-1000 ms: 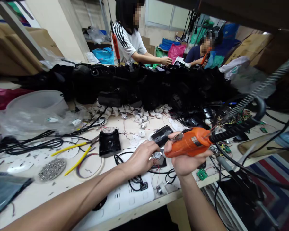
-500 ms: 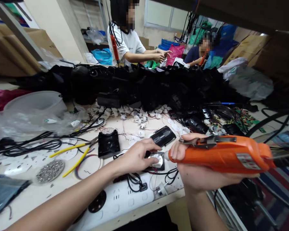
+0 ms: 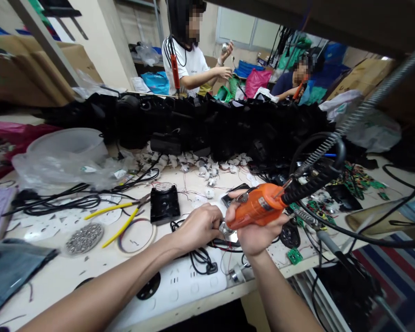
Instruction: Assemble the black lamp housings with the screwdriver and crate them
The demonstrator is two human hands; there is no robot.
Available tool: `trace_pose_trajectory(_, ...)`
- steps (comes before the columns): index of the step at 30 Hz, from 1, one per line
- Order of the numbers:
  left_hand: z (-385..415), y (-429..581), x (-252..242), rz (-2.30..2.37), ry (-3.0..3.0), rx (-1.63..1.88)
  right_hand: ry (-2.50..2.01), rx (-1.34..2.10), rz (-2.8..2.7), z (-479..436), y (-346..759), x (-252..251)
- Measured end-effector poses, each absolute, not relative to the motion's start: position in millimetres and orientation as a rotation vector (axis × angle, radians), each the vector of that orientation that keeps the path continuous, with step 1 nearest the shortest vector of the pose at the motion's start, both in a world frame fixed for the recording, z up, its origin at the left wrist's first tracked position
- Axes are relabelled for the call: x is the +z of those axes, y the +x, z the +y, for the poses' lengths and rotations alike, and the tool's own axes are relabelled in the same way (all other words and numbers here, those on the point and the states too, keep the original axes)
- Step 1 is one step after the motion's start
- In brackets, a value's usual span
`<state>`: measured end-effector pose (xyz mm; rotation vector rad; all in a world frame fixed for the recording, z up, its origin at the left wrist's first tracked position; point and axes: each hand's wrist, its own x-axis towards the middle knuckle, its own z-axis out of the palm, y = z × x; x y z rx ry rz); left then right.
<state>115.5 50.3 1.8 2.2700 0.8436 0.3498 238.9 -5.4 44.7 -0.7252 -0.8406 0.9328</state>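
Observation:
My right hand [image 3: 257, 236] is wrapped around an orange electric screwdriver [image 3: 256, 205], its body pointing away from me and down. Its tip is hidden behind my fingers, close to a small black part with a silver plate [image 3: 232, 236]. Bent fingers of my left hand [image 3: 203, 225] grip the left side of that part; hand and tool cover most of it. Just behind the screwdriver, a black casing half [image 3: 228, 197] is partly covered. Another open black casing [image 3: 164, 205] lies left of my hands. Black cable [image 3: 198, 260] coils below my left wrist.
Yellow-handled cutters [image 3: 122, 226], a dish of screws [image 3: 85, 237] and a tape roll [image 3: 136, 235] lie left. A white power strip [image 3: 180, 286] runs along the front edge. Black casings [image 3: 207, 124] are heaped behind small white motors [image 3: 209, 173]. Two people work beyond.
The screwdriver has swung from lying sideways to pointing forward and down over the part, and my right hand moved left. My left fingers have curled in more. The view shifted slightly.

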Motion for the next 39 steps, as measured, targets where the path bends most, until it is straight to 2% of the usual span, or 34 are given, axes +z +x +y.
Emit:
trace_pose_trajectory(13, 48, 114, -1, 0.897, 2.292, 0.377, -0.713, 0.948, -0.814, -3, 238, 47)
trace_pose_trajectory(19, 44, 114, 8, 0.787, 2.335, 0.466, -0.646, 0.863, -0.762, -10, 244, 60)
trace_pose_trajectory(24, 52, 111, 9, 0.793, 2.369, 0.393, -0.675, 0.819, -0.745, -20, 253, 72)
trace_pose_trajectory(29, 53, 122, 17, 0.674, 2.383, 0.453, -0.758, 0.733, -0.752, -40, 268, 68)
trace_pose_trajectory(39, 34, 147, 30, 0.545, 2.864, -0.129, -0.757, 0.796, -0.706, -68, 268, 40)
